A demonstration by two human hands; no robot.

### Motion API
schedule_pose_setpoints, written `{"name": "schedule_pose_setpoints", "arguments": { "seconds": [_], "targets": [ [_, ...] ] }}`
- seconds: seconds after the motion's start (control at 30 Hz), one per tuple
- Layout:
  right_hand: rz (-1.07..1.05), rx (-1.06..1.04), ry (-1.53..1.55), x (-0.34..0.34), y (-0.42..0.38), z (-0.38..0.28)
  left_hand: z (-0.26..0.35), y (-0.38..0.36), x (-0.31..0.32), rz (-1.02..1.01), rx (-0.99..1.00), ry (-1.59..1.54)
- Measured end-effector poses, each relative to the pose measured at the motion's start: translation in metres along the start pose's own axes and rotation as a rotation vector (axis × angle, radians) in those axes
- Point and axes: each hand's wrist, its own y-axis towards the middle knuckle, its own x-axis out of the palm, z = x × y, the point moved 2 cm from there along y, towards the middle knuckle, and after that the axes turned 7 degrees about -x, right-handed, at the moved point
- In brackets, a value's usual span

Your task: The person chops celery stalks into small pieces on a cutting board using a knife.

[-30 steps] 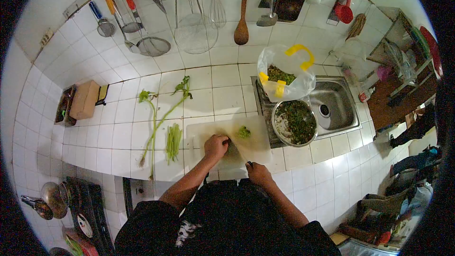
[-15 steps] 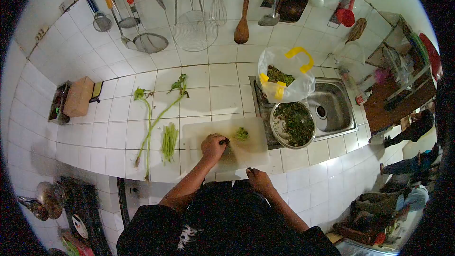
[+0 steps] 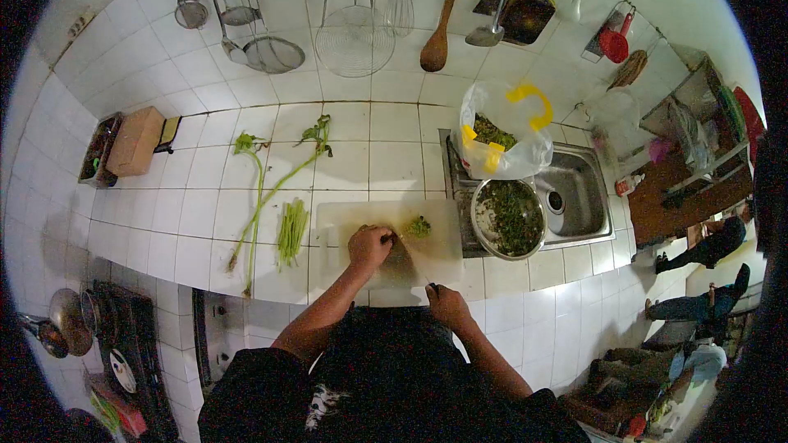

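Observation:
My left hand [image 3: 370, 247] is closed over the cutting board [image 3: 345, 217], pressing something small and dark that I cannot make out. My right hand [image 3: 448, 308] is wrapped round the handle of a knife [image 3: 414, 256], whose thin blade slants up over the board towards my left fingers. A small heap of chopped greens [image 3: 419, 226] lies on the board's upper right part. Left of the board are a bundle of cut green stems [image 3: 292, 233] and two long leafy stalks [image 3: 289, 188].
Right of the board, a metal bowl of chopped greens [image 3: 510, 217] stands beside the sink [image 3: 579, 193], with a plastic bag [image 3: 529, 160] behind it. Utensils such as a wooden spoon [image 3: 435, 51] hang on the wall. Other people [image 3: 706, 299] are at the far right.
The view has shifted slightly. My right hand has moved up a little and the knife blade now reaches across the board towards my left hand, which stays closed.

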Motion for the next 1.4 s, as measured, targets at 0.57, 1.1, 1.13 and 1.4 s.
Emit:
{"name": "schedule_pose_setpoints", "arguments": {
  "seconds": [0.57,1.1,1.13,1.4],
  "targets": [
    [0.069,-0.107,0.071,0.021,0.021,0.01,0.0,-0.009,0.003,0.013,0.011,0.103],
    [0.102,-0.063,0.023,0.009,0.003,0.014,0.009,0.001,-0.006,-0.111,-0.071,0.071],
    [0.092,-0.067,0.039,0.009,0.002,0.014,0.009,0.0,-0.005,-0.096,-0.071,0.091],
    [0.055,-0.112,0.109,0.009,-0.002,0.014,-0.001,-0.009,0.005,0.043,0.135,0.053]
  ]
}}
